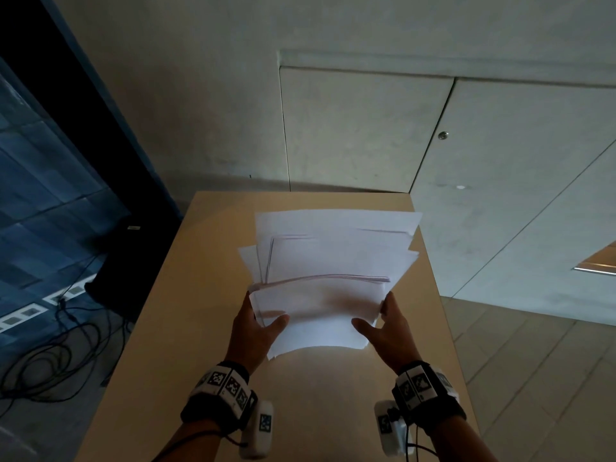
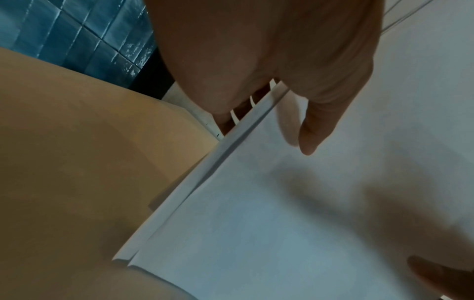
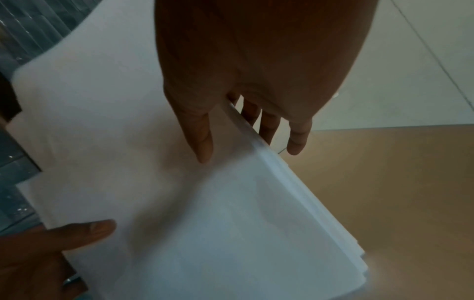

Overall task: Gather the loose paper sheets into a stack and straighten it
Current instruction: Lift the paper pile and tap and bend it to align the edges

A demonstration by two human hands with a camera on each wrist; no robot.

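The sheets point(image 1: 328, 278) are thin white paper, fanned unevenly, their far corners splayed over the middle of the smooth tan desk point(image 1: 200, 295). Bare desk shows on every side of them. The left hand point(image 1: 258, 331) and right hand point(image 1: 386, 331) each clamp a near side edge, thumb on top, fingers under.

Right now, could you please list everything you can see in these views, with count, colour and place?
loose white paper sheets: several, white, fanned unevenly, held above the table
light tan wooden table: one, tan, under the sheets
black cables: several, black, on the floor at left
grey wall panels: two, grey, behind the table
tagged wrist bands: two, black and white, one on each wrist
left hand: grips the sheets' left edge, thumb on top
right hand: grips the sheets' right edge, thumb on top
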